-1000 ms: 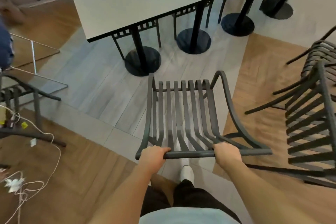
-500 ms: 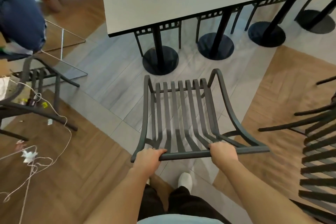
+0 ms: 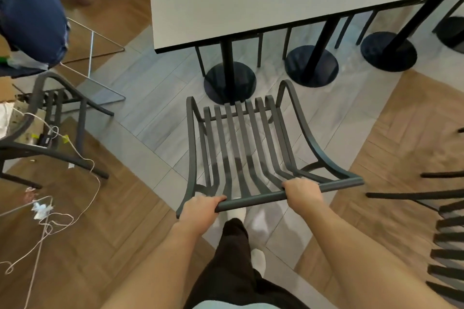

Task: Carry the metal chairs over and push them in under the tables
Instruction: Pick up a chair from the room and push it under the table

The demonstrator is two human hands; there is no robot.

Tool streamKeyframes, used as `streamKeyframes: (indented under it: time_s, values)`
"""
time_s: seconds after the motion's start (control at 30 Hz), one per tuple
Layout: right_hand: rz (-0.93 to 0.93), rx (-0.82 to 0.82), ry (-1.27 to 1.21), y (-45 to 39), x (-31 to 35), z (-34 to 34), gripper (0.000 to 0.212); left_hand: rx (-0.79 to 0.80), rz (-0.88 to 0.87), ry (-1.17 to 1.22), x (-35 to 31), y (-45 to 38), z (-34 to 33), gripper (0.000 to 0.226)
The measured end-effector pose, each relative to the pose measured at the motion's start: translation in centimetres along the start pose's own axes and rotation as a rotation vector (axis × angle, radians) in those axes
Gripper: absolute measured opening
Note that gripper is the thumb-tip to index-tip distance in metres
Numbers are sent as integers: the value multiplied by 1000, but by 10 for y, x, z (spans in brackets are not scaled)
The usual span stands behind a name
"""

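A dark grey slatted metal chair (image 3: pixel 241 148) hangs in front of me, its seat pointing toward the long pale table (image 3: pixel 226 0). My left hand (image 3: pixel 200 208) grips the left part of the chair's top back rail. My right hand (image 3: pixel 302 192) grips the same rail further right. The chair's front edge is close to the nearest round black table base (image 3: pixel 229 83). Legs of other chairs show under the table's far side.
Another grey chair (image 3: pixel 57 118) stands at the left with white cables (image 3: pixel 50 213) on the wooden floor. A person in blue jeans (image 3: pixel 30 7) sits at the upper left. More slatted chairs (image 3: pixel 447 246) are at the right edge. Two more table bases (image 3: pixel 311 65) stand further right.
I have walked forward with the chair, and the table and its bases are now nearer. Both hands keep the same grip on the back rail.
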State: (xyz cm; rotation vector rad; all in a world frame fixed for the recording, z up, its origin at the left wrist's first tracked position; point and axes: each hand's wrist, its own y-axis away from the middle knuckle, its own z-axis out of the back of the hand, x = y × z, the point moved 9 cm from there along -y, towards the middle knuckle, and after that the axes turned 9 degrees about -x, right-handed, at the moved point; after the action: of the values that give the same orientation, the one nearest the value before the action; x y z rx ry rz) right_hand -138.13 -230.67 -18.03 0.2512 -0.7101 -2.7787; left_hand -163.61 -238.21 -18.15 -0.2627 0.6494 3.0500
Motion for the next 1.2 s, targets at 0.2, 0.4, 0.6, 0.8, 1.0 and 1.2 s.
streamKeyframes:
  time_s: [0.2, 0.4, 0.6, 0.8, 1.0, 1.2]
  values:
    - [19, -12, 31, -65, 2, 40, 27, -28, -13, -20, 19, -61, 30, 47]
    - [14, -15, 13, -131, 6, 77, 29, -30, -17, -12, 43, -127, 66, 47]
    - [21, -33, -7, -188, 8, 114, 27, -22, -35, -50, 62, -186, 101, 48]
    - [25, -42, -11, -233, 9, 141, 29, -50, -48, -65, 74, -229, 125, 47]
    - [48, -67, 4, -268, 12, 161, 28, -45, -22, -56, 88, -262, 137, 47]
    - [53, -62, -4, -291, 10, 170, 32, -54, -37, -77, 92, -287, 152, 46]
